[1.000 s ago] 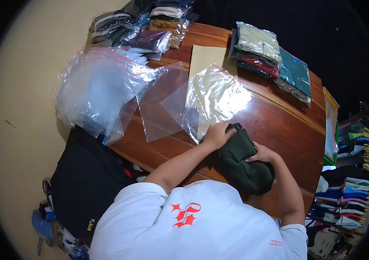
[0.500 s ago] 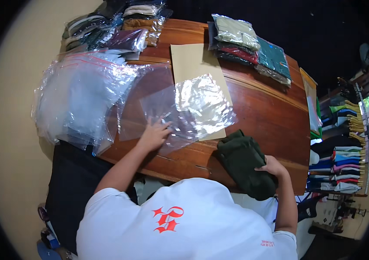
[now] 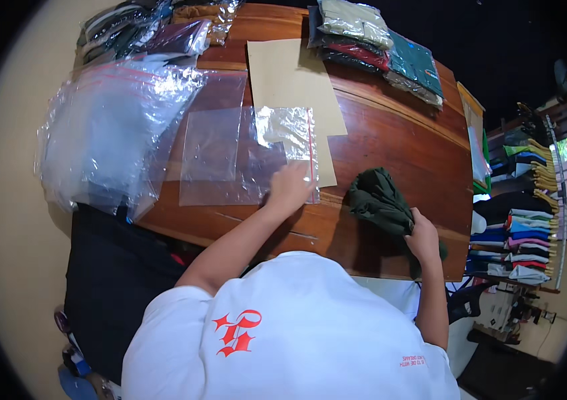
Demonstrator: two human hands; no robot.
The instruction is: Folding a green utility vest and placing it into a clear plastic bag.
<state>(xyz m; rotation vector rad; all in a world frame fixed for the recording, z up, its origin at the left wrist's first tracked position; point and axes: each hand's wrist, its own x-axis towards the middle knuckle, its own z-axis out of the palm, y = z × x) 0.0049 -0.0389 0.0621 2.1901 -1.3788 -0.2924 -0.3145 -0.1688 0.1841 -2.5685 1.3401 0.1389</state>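
Note:
My right hand (image 3: 423,237) grips a dark green folded garment (image 3: 380,200) near the table's front right edge. The garment is bunched and tilted, its far end over the wood. My left hand (image 3: 290,187) is on a clear plastic bag (image 3: 217,190), close to the red strip along the bag's right side; its fingers are smeared by motion and glare. The bag lies flat, partly over a tan cardboard sheet (image 3: 290,73) and partly over bare wood.
A heap of clear plastic bags (image 3: 110,127) covers the table's left side. Bagged garments are stacked at the far left (image 3: 177,37) and far right (image 3: 353,30) of the wooden table (image 3: 397,147). Black cloth (image 3: 110,280) hangs at the near left. Clothes on hangers (image 3: 530,233) stand right.
My left hand has moved right across the bag, which now lies flatter with its red strip showing. The green garment has been lifted and turned slightly by my right hand. The whole view has shifted.

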